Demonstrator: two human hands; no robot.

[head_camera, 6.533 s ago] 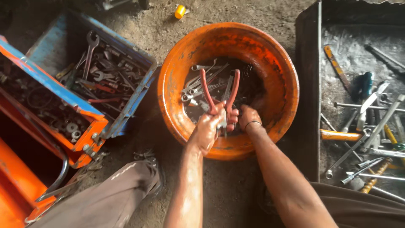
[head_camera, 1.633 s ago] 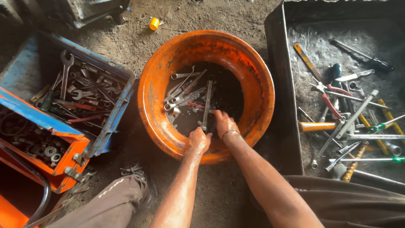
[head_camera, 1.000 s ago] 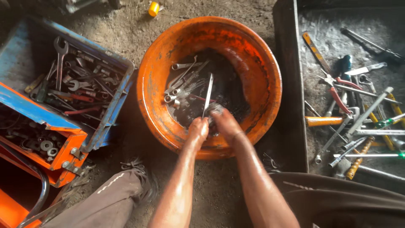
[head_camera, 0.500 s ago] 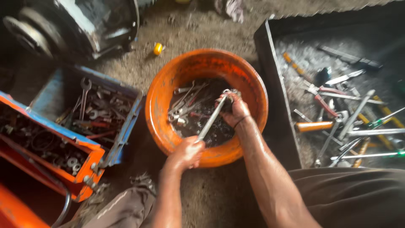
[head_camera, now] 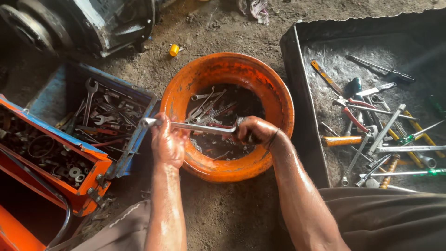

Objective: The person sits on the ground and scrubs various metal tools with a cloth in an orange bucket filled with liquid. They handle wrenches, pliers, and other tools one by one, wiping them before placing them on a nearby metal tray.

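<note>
Left hand: our left hand (head_camera: 168,142) has its grip clenched around one end of a long steel wrench (head_camera: 195,127).
Right hand: our right hand (head_camera: 254,130) has its grip closed on the wrench's other end.
Wrench: we hold it level, above the near rim of an orange basin (head_camera: 278,100).
Basin: more wrenches lie inside in dark liquid.
Left of us: a blue toolbox tray (head_camera: 109,114) of spanners.
Right of us: a black metal tray (head_camera: 302,121) of tools.

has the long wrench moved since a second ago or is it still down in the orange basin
Yes. The long wrench is now lifted level across the orange basin, its ring end past the basin's left rim, held by the left hand and right hand.
</note>
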